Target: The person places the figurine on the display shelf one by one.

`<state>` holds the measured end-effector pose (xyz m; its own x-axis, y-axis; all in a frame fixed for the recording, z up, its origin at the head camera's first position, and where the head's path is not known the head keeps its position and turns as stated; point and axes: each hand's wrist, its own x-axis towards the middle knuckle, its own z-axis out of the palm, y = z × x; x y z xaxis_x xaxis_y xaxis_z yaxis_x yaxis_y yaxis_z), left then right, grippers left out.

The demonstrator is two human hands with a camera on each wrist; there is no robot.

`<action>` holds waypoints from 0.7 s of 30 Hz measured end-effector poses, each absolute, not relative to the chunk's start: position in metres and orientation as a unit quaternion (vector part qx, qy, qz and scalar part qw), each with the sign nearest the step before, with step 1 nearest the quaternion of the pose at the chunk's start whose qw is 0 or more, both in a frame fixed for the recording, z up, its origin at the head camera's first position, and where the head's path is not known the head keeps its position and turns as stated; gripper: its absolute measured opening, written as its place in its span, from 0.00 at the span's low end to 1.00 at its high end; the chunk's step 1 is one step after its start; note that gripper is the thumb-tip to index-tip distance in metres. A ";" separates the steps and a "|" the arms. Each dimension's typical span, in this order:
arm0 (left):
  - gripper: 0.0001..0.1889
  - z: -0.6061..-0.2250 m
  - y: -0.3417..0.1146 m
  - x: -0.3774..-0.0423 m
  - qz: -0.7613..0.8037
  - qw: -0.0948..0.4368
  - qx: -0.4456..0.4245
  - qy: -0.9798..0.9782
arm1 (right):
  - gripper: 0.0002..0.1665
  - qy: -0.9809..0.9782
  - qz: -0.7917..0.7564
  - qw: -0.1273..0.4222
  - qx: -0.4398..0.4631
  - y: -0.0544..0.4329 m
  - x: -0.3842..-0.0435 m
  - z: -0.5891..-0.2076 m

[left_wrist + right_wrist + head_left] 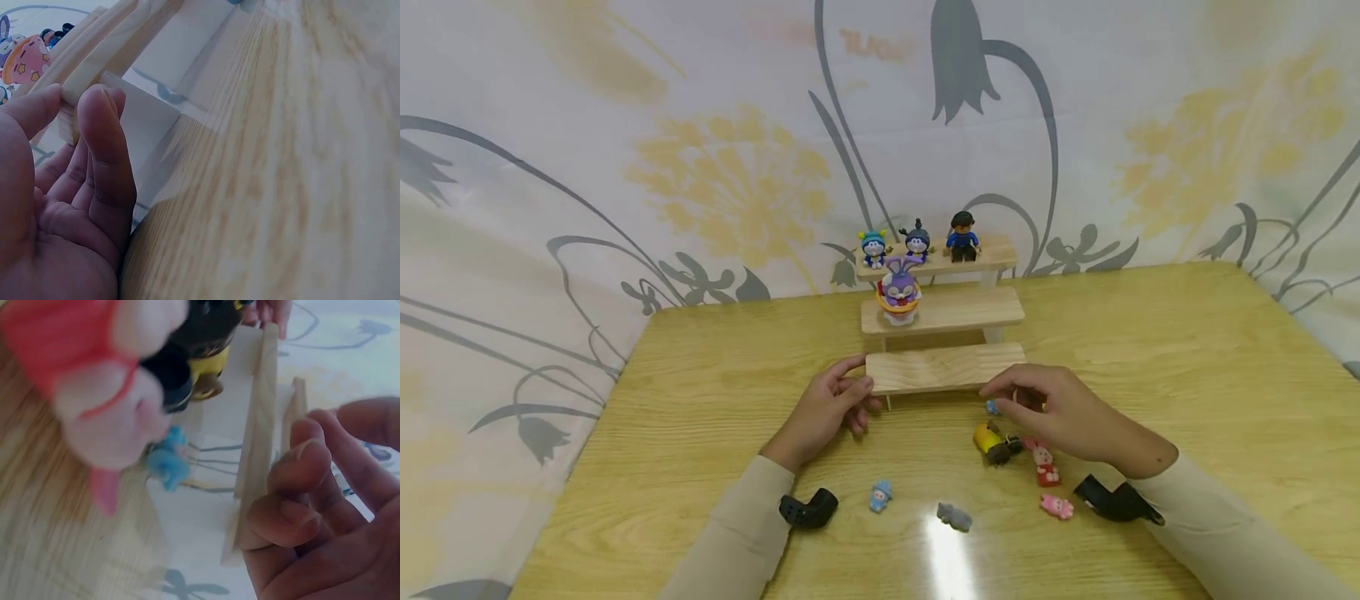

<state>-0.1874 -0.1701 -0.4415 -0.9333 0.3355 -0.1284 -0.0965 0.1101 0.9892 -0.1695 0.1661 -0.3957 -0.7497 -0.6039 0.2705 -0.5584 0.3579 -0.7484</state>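
Wood table (647, 467) beneath. Your left hand (831, 406) pinches stand (945, 369), at twelve, by nine-o'clock end, likely steadying it; your right hand (1067, 417) curls by four-o'clock corner, grip unclear. Yellow toy (988, 438) near, at stand's five; bunny (898, 287) on middle step, likely for visibility.

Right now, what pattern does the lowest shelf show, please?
The lowest shelf shows wavy wood grain, best in the head view.

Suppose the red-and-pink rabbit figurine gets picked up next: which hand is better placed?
Likely the right hand: it is at the right end of the lowest wooden shelf, close to the rabbit figurine. The left hand holds the shelf's left end, farther away.
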 end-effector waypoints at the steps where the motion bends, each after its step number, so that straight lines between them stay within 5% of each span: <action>1: 0.29 -0.441 -0.170 -0.187 0.662 0.162 0.082 0.727 | 0.10 0.823 -0.444 0.039 -0.352 0.167 -0.170 -0.396; 11: 0.29 -0.440 -0.170 -0.187 0.662 0.161 0.083 0.727 | 0.12 0.834 -0.405 0.120 -0.356 0.174 -0.173 -0.400; 21: 0.29 -0.441 -0.170 -0.187 0.662 0.161 0.083 0.727 | 0.12 0.837 -0.385 0.121 -0.368 0.174 -0.178 -0.410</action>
<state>-0.1869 -0.1702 -0.4412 -0.9346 0.3331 -0.1248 -0.0931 0.1095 0.9896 -0.1775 0.1741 -0.4098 -0.6997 -0.7097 0.0814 -0.5236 0.4319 -0.7344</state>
